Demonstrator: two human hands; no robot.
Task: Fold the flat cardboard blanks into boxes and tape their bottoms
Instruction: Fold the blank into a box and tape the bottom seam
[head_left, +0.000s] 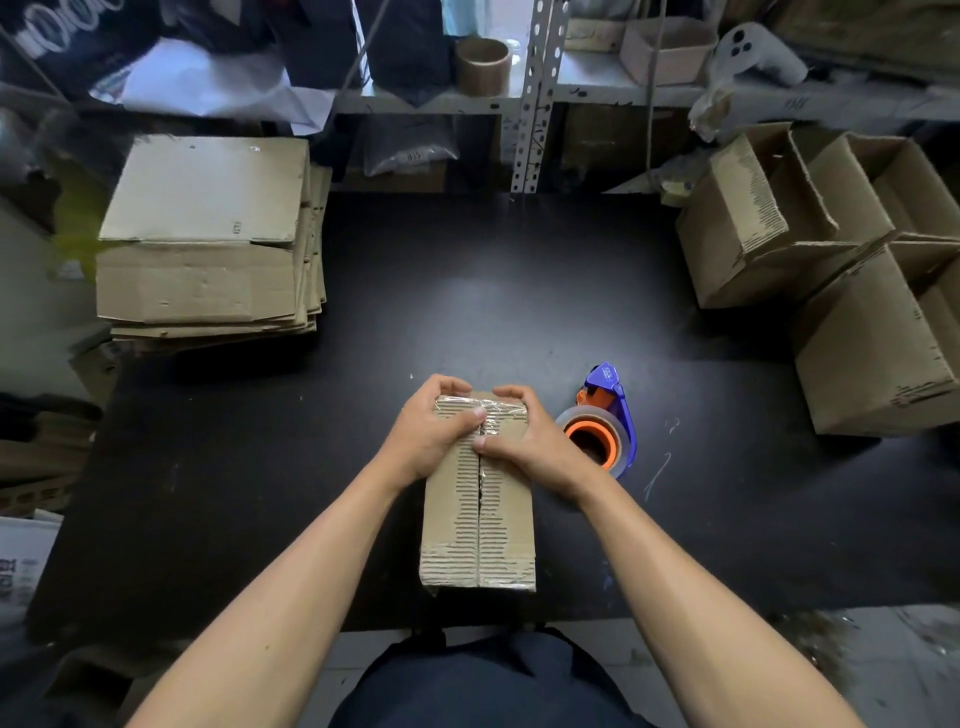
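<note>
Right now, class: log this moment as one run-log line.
step: pressing tape | left hand: on box seam | right hand: on box seam | tape dispenser: on table, right of box

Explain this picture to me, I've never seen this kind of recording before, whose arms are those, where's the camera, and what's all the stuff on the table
There is no machine here. The one picture comes from a wide-angle camera worn on a person's head, looking forward and down, so the two bare arms reaching in from below are that person's own.

Both hands grip the far end of a folded cardboard box lying on the black table. The left hand and right hand curl over that end, thumbs pressing shiny clear tape along the seam where the flaps meet.

Just to the right of the box lies a tape dispenser, blue with an orange core. At far left sits a stack of flat cardboard blanks. At far right stand finished boxes, open at the top. Behind the table are cluttered metal shelves.
</note>
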